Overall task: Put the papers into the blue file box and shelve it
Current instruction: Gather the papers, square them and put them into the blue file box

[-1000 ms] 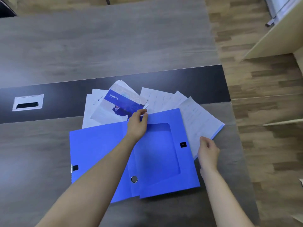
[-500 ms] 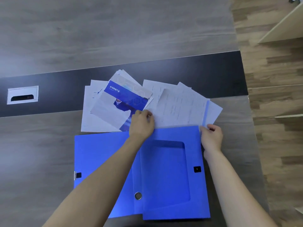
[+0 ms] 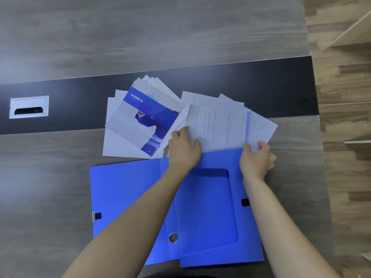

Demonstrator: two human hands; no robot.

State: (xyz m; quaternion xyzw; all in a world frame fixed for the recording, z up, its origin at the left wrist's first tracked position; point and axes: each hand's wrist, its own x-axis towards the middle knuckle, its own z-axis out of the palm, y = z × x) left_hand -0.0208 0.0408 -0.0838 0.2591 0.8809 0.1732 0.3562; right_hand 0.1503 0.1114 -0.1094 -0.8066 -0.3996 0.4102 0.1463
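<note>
The blue file box (image 3: pixel 206 209) lies open and flat on the table in front of me, lid flap spread to the left. Beyond its far edge lie loose white papers (image 3: pixel 220 123) fanned out, and to their left a stack topped by a blue-and-white brochure (image 3: pixel 146 119). My left hand (image 3: pixel 183 149) rests on the left edge of the white papers, fingers closed on them. My right hand (image 3: pixel 258 157) pinches the near right corner of the same sheets, above the box's far right corner.
The grey wood table (image 3: pixel 140 37) has a dark centre strip with a white cable grommet (image 3: pixel 29 106) at the left. The table's right edge (image 3: pixel 319 137) drops to wood flooring; a pale shelf unit (image 3: pixel 353 35) stands at the upper right.
The right-hand sheets were swung left and gathered over the other white papers. My right hand moved up to their near corner, and my left hand shifted from the box edge onto the papers.
</note>
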